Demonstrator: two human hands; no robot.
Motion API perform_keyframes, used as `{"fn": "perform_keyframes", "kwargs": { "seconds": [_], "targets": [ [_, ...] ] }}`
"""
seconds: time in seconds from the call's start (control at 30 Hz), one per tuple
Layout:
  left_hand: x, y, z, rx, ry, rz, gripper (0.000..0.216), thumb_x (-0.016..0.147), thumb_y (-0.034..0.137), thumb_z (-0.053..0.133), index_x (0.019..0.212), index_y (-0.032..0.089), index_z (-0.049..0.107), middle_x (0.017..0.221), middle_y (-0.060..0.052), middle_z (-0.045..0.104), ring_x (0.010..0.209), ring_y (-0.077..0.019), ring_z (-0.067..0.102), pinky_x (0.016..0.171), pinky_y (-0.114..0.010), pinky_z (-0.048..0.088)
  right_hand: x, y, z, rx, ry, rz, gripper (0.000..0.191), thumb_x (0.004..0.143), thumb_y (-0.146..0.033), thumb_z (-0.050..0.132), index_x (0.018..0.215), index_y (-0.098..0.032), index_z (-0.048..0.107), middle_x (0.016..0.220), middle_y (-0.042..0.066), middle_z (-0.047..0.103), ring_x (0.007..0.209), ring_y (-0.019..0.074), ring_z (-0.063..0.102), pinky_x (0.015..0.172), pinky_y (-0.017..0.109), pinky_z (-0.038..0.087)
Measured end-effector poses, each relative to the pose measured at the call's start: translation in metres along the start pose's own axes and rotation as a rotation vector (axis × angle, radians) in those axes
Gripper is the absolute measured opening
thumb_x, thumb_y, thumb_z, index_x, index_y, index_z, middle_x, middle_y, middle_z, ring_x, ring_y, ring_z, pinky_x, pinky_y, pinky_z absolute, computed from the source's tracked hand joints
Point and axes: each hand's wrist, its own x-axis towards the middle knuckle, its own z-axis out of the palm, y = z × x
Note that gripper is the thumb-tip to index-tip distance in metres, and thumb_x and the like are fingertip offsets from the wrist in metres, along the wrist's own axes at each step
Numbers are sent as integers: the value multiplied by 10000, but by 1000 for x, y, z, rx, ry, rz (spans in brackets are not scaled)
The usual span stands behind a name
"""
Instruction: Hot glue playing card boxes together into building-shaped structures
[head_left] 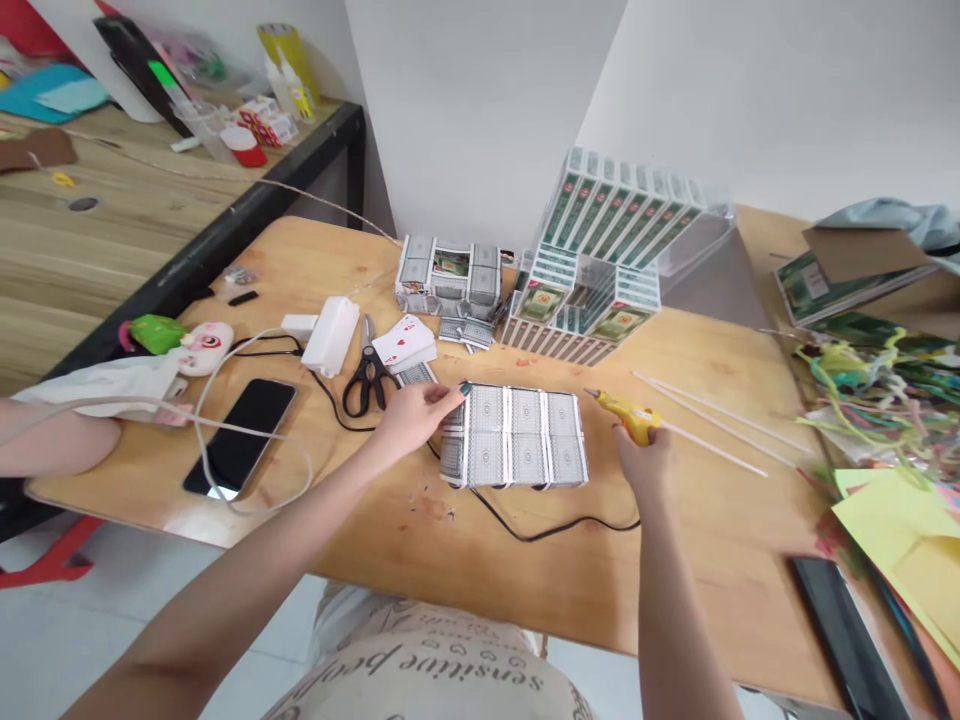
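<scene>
A flat panel of grey playing cards (517, 437) joined side by side lies in the middle of the wooden table (570, 580). My left hand (412, 415) pinches its upper left corner with closed fingers. My right hand (643, 455) is wrapped round a yellow glue gun (626, 412), whose nozzle points left near the panel's upper right corner. The gun's black cord (540, 525) runs under the panel and along the table.
Black scissors (367, 375), loose cards (405, 345), a white adapter (330, 335) and a phone (244, 435) lie left. A card-box structure (600, 270) stands behind. Glue sticks (705, 425), coloured strips (877, 400) and yellow paper (907, 540) lie right. Another person's arm (52, 440) rests at the left edge.
</scene>
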Motion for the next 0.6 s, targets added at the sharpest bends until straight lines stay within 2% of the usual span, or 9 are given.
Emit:
{"fn": "perform_keyframes", "kwargs": {
  "seconds": [0.1, 0.2, 0.33, 0.43, 0.5, 0.53, 0.6],
  "targets": [
    [-2, 3, -1, 84, 40, 40, 330, 744, 493, 590, 731, 178, 685, 807, -69, 728, 821, -252, 660, 703, -295, 479, 2, 5, 15, -48, 12, 10, 432, 614, -505, 594, 890, -182, 521, 903, 148, 612, 890, 327, 559, 754, 441, 434],
    [-3, 4, -1, 94, 64, 46, 316, 729, 482, 611, 739, 177, 690, 802, -67, 735, 819, -252, 666, 724, -296, 477, 0, 3, 22, -97, 55, 17, 523, 635, -511, 588, 1001, -143, 520, 1063, 221, 574, 1075, 397, 484, 879, 530, 373],
    [-3, 3, 0, 125, 114, 73, 319, 703, 483, 642, 775, 178, 700, 825, -70, 739, 791, -247, 672, 737, -296, 476, -1, 1, 24, -136, 104, 28, 675, 625, -540, 632, 1115, -97, 493, 1222, 295, 457, 1177, 442, 390, 918, 599, 322],
    [-2, 1, 1, 151, 141, 99, 307, 700, 474, 651, 778, 181, 698, 822, -66, 738, 787, -244, 673, 738, -291, 479, -9, -1, 19, -78, 218, -130, 715, 628, -517, 665, 1156, -70, 484, 1187, 282, 478, 1192, 421, 373, 943, 589, 307],
    [-2, -1, 1, 143, 140, 109, 299, 704, 463, 654, 788, 179, 693, 823, -64, 737, 785, -238, 672, 734, -290, 485, -19, -8, 15, 70, 274, -284, 638, 687, -506, 631, 1156, -92, 504, 1101, 219, 542, 1133, 368, 443, 916, 547, 357],
    [-1, -2, 2, 126, 137, 111, 298, 703, 459, 657, 798, 177, 691, 829, -64, 736, 785, -235, 671, 734, -291, 489, -25, -14, 12, 167, 220, -315, 580, 726, -518, 594, 1138, -116, 527, 1058, 184, 568, 1066, 333, 497, 870, 510, 405],
    [1, -6, 2, 65, 118, 105, 311, 691, 457, 673, 821, 174, 689, 849, -65, 735, 794, -230, 670, 735, -294, 497, -35, -25, 9, 326, -89, -305, 511, 778, -564, 522, 1075, -152, 584, 991, 134, 614, 917, 269, 576, 783, 437, 464]
  ]
}}
